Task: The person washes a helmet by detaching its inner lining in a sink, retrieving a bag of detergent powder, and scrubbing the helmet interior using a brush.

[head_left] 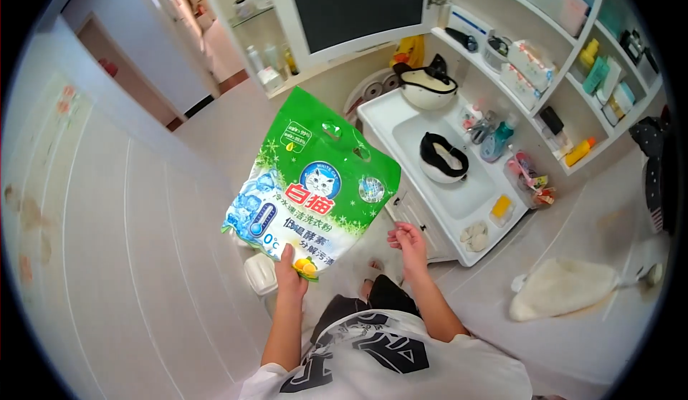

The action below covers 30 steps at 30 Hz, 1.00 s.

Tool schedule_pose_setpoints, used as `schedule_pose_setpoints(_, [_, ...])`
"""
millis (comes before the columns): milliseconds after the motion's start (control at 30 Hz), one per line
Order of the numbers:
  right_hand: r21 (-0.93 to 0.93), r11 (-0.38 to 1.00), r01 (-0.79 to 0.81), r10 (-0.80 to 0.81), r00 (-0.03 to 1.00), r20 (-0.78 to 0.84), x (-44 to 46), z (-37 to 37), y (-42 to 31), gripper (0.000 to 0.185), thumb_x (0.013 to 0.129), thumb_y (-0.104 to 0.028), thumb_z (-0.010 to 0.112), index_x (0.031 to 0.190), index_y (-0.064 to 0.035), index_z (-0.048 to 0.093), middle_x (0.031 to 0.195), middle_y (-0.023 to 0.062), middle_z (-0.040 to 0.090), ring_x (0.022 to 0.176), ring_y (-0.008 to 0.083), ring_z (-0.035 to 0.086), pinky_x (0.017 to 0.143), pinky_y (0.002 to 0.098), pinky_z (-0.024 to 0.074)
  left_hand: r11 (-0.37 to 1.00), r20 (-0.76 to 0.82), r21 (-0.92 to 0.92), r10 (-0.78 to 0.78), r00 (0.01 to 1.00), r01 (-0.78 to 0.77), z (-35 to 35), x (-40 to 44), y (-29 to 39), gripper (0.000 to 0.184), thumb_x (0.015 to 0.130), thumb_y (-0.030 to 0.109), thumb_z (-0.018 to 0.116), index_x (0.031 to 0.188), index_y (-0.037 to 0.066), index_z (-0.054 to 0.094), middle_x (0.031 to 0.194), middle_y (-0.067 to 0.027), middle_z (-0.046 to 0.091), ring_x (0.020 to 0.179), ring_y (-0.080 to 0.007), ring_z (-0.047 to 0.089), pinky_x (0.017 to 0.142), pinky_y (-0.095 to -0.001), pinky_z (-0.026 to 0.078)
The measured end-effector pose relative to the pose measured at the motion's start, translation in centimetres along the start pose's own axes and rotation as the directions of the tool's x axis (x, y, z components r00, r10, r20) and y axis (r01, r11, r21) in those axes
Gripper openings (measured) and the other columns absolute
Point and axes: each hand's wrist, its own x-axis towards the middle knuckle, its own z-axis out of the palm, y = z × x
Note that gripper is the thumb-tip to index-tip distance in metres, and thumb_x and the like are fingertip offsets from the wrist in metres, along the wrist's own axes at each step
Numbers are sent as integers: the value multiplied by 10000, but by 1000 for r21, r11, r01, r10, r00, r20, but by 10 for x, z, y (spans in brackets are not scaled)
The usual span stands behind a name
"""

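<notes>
A large green and white bag of laundry powder (312, 185), printed with a white cat and a thermometer, is held up before me, tilted. My left hand (289, 275) grips its lower edge, thumb on the front and the other fingers hidden behind. Off the bag's lower right side, my right hand (407, 241) hangs apart from it with fingers loosely bent and nothing in them. The washbasin cabinet (410, 217) is close to that hand.
A white sink (469, 210) holds a white bowl-shaped item with a black band (443, 158); a similar one (426, 88) sits on its back left. A mirrored cabinet door (358, 6) stands ajar above. Toiletry shelves (516, 78) line the wall. A cloth (566, 289) hangs at right.
</notes>
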Motion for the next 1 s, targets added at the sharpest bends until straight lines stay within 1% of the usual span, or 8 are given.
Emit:
schedule_pose_setpoints(200, [28, 999, -24, 29, 981, -190, 12, -41, -33, 224, 1000, -112, 564, 1209, -45, 610, 1015, 75, 695, 850, 141, 645, 774, 273, 498, 973, 126, 233, -27, 992, -3, 85, 71, -15, 566, 930, 209, 656, 1423, 48, 429, 1354, -122, 578, 1221, -300, 583, 1045, -451, 487])
schedule_pose_setpoints(500, [60, 998, -23, 53, 820, -570, 28, -149, -93, 238, 983, -73, 546, 1205, -39, 625, 929, 46, 659, 811, 123, 628, 745, 262, 505, 893, 216, 449, -75, 974, -31, 216, 146, -61, 594, 857, 58, 735, 1379, 7, 456, 1288, -115, 604, 1143, -236, 611, 992, -383, 497])
schedule_pose_setpoints(633, [-194, 980, 39, -170, 674, -719, 84, -136, -105, 276, 930, 7, 582, 1199, -36, 630, 795, -25, 513, 744, 85, 551, 676, 234, 480, 847, 311, 529, -134, 941, -54, 263, 242, -58, 539, 896, 89, 694, 1374, 3, 459, 1290, -131, 604, 1128, -251, 625, 971, -392, 522])
schedule_pose_setpoints(700, [-418, 909, 10, -320, 658, -682, 121, -143, -100, 298, 909, 8, 592, 1203, -29, 627, 840, 10, 545, 729, 107, 549, 668, 245, 476, 817, 280, 576, -170, 945, -24, 282, 277, -52, 564, 873, 59, 714, 1373, -2, 462, 1289, -128, 603, 1120, -241, 621, 976, -377, 506])
schedule_pose_setpoints(733, [-524, 851, 38, -377, 740, -557, 130, -201, -112, 310, 898, 8, 597, 1205, -25, 625, 863, 27, 561, 722, 117, 549, 664, 250, 474, 812, 208, 580, -71, 975, -65, 278, 218, -74, 577, 861, 44, 725, 1373, -5, 463, 1288, -127, 602, 1116, -235, 619, 979, -370, 499])
schedule_pose_setpoints(867, [-935, 353, 36, -649, 729, -217, 238, -194, -157, 475, 840, -63, 643, 1307, -34, 563, 1281, 163, 566, 1003, 320, 627, 848, 395, 524, 820, 259, 566, -85, 962, -80, 290, 261, -77, 593, 861, 31, 718, 1384, -17, 443, 1306, -138, 587, 1145, -234, 599, 1004, -364, 475])
schedule_pose_setpoints(933, [-957, 279, -82, -595, 767, -239, 284, -191, -175, 537, 845, -91, 650, 1366, -55, 522, 1419, 137, 508, 1183, 371, 575, 913, 423, 531, 816, 299, 572, -109, 948, -86, 293, 277, -77, 603, 865, 17, 708, 1397, -10, 426, 1321, -145, 574, 1154, -234, 592, 1015, -368, 466])
schedule_pose_setpoints(1000, [-970, 221, -100, -555, 805, -209, 319, -218, -172, 591, 821, -172, 667, 1379, -61, 508, 1453, 112, 489, 1144, 330, 591, 905, 439, 518, 821, 292, 558, -63, 954, -116, 276, 252, -94, 609, 867, 11, 702, 1405, -4, 416, 1326, -145, 570, 1159, -232, 589, 1014, -369, 467])
